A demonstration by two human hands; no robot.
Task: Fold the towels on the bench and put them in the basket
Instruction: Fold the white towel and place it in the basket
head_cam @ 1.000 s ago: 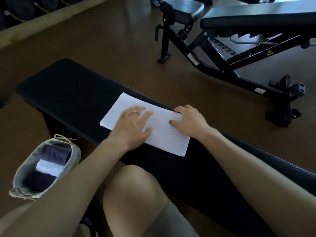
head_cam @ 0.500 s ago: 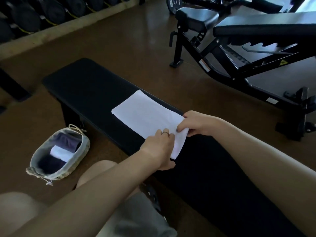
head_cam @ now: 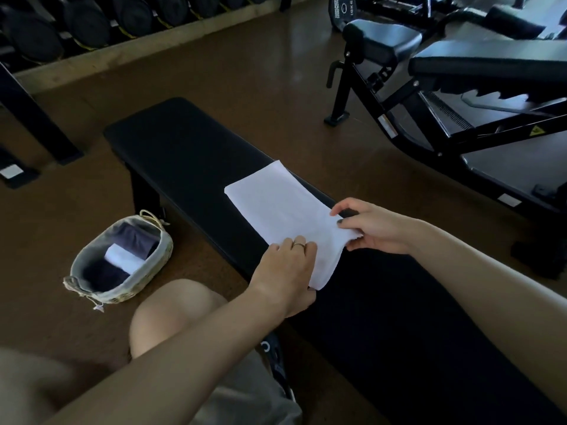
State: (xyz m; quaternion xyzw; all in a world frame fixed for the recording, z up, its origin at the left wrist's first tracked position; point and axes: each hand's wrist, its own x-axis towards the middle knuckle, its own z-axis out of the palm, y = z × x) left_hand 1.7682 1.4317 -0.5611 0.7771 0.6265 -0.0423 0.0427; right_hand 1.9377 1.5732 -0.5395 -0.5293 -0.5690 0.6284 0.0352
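head | left hand point(head_cam: 287, 271): pinching towel point(head_cam: 276, 204) near corner | right hand point(head_cam: 372, 230): pinching far corner | towel end lifted off bench point(head_cam: 171, 139)

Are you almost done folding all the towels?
Nearly. Folded towels, dark and white, already sit in the basket. Both the left hand and right hand grip the near end of the white towel on the bench. It needs folding and basketing.

Weight plate point(head_cam: 343, 10): "10KG" readable. Adjustable bench frame point(head_cam: 429, 142): yellow triangular warning sticker point(head_cam: 536, 130); white labels illegible.
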